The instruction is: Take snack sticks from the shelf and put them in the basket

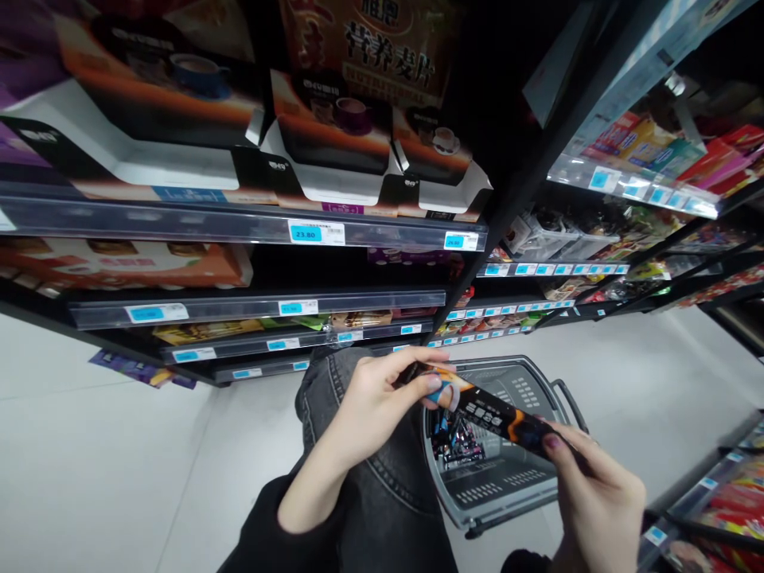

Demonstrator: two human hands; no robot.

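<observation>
A long, narrow black-and-orange drink-mix packet (486, 411) is held flat between both hands above a grey shopping basket (552, 394). My left hand (373, 410) pinches its left end with thumb and fingers. My right hand (597, 493) grips its right end. The basket stands on the floor beside my knee in dark grey jeans (382, 493) and has some dark packaged goods inside. Boxes in the same black-and-orange design (334, 139) stand on the shelf above.
Dark store shelves with blue price tags (315, 232) run along the left and centre. More shelves of colourful snacks (650, 151) stand at the right. Another shelf corner (716, 509) juts in at the lower right. The floor (89, 454) is pale grey.
</observation>
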